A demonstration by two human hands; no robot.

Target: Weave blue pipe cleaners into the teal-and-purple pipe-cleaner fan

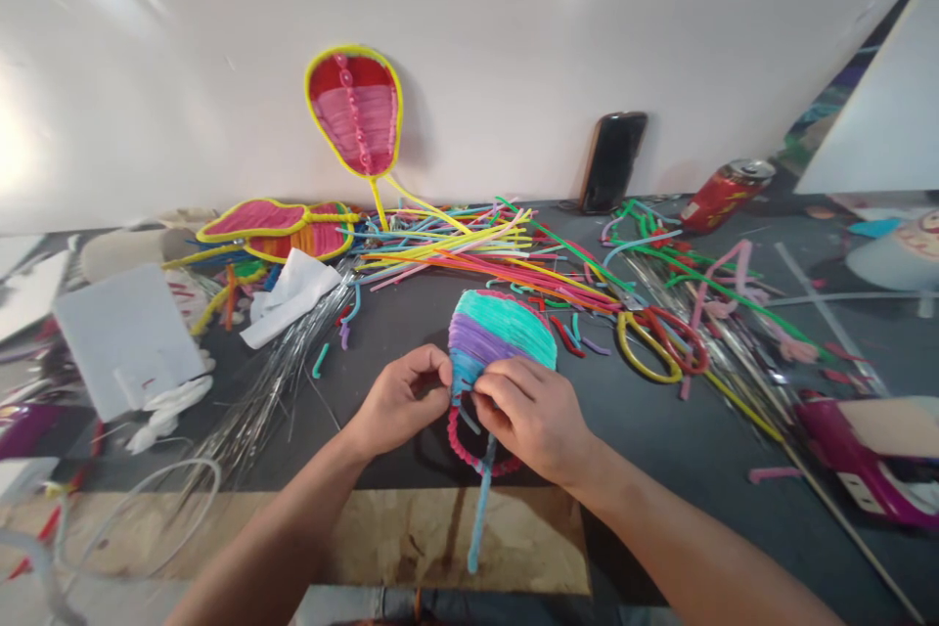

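A teardrop-shaped pipe-cleaner craft (pixel 506 331), striped teal, purple and blue, is between my hands. Its pink twisted rim (pixel 461 440) loops open at the lower end, and a light blue pipe-cleaner stem (pixel 479 518) hangs from there over the table edge. My left hand (pixel 415 396) pinches at the left rim beside the blue rows. On the other side, my right hand (pixel 532 411) is closed with its fingertips at the lowest blue row, covering part of the craft. What exactly the fingertips grip is partly hidden.
Loose pipe cleaners (pixel 462 245) lie behind the craft. Scissors (pixel 649 347) rest to the right, near a phone (pixel 614 161) and a red can (pixel 726 196). A finished pink fan shape (pixel 356 112) stands against the wall. Wire strands (pixel 271 411) and white paper (pixel 293 298) lie left.
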